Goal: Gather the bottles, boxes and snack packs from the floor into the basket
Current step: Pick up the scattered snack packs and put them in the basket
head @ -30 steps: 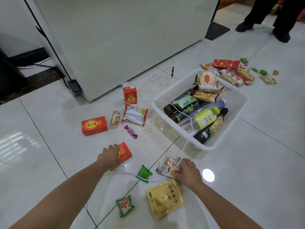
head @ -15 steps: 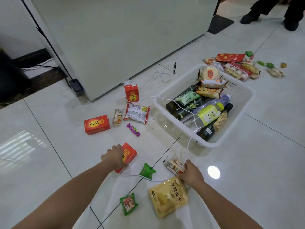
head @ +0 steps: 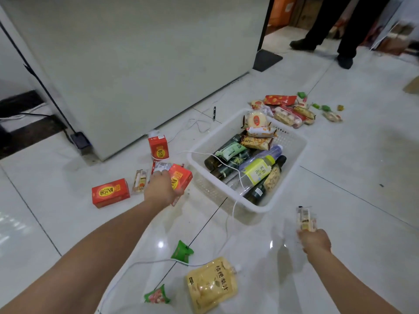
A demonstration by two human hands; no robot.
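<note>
Two bare hands over the floor [head: 353, 191], left hand [head: 159, 189] gripping a red box [head: 181, 179] just beside the basket [head: 260, 209], right hand [head: 315, 242] clutching a snack pack [head: 305, 219] near its front corner

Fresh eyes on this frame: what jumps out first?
The white basket sits mid-floor, packed with bottles and snack packs. The left hand grips a red box just left of it, and the right hand holds a clear snack pack near its front corner. A yellow pouch lies on the nearest tiles.
</note>
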